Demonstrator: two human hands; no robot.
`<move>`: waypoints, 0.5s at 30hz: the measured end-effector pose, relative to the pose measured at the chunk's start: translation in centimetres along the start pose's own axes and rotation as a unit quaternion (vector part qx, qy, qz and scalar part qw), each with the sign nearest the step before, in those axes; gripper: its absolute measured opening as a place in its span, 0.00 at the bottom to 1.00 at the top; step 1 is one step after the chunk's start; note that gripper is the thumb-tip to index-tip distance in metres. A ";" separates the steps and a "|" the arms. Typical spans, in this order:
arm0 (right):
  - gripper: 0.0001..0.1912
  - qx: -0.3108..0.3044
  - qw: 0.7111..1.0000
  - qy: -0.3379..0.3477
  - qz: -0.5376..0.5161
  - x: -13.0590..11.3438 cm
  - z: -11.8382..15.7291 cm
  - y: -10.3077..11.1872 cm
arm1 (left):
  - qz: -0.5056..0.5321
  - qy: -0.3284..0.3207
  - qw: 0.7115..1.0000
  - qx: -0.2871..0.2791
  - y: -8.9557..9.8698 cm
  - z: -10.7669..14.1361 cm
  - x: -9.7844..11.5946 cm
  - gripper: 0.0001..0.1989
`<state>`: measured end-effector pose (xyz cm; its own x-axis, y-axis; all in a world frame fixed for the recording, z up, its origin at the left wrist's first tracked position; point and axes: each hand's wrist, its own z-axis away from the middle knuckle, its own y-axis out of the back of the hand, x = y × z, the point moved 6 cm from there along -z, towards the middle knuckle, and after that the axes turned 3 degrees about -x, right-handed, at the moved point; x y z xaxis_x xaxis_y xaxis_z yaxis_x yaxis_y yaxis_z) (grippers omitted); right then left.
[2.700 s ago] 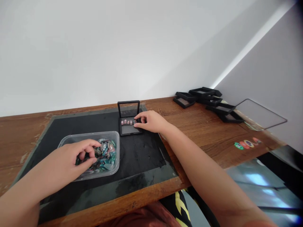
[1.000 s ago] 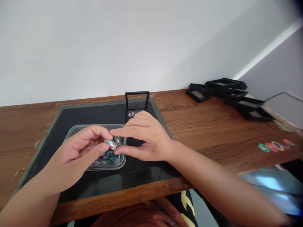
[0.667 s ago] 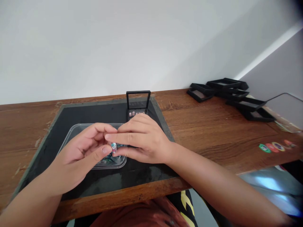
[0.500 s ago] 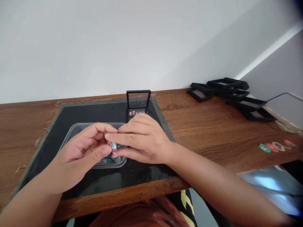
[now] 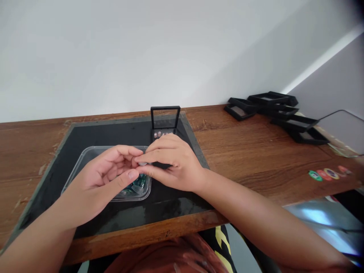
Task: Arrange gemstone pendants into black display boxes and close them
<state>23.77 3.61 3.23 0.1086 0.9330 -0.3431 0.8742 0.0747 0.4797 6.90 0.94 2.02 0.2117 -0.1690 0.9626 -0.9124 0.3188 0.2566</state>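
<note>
From the head camera we see our two hands brought together, fingertip to fingertip. Our right hand has its thumb and forefinger drawn into a narrow pinch on a small pale piece, most of which the fingers cover. Our left hand curves in from the other side, palm partly turned up, its fingers bent and its thumb near the same piece; we cannot tell whether it grips the piece too. Directly under the left fingers we have a clear plastic tub, partly hidden by that hand, and below the pinch glossy teal and clear nail-shaped pieces show inside it. Just beyond the right fingers stands a black hinged display case, its windowed lid raised, with a row of small pinkish pieces in its base, partly hidden by our knuckles. Tub and case sit on a black mat beneath our fingers, laid on the wood-grain tabletop. Well to the right of our fingers, more black cases lie heaped toward the wall, and nearer us are colourful round stickers.
</note>
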 end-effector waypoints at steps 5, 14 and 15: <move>0.09 -0.003 1.000 -0.019 -0.015 0.3 0.1 -0.1 | -0.037 0.028 0.999 -0.007 0.2 0.0 -0.5 0.14; 0.09 -0.010 1.000 0.009 0.023 0.1 0.1 -0.2 | -0.054 0.062 0.996 -0.018 0.3 0.1 -1.3 0.17; 0.09 -0.016 0.999 0.015 0.033 0.1 0.1 -0.2 | -0.056 0.062 0.996 -0.018 0.2 0.1 -1.3 0.17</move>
<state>23.60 3.61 3.02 0.1505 0.9463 -0.2863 0.8503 0.0239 0.5258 6.37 1.14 0.86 0.3561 -0.0895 0.9302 -0.8677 0.3377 0.3647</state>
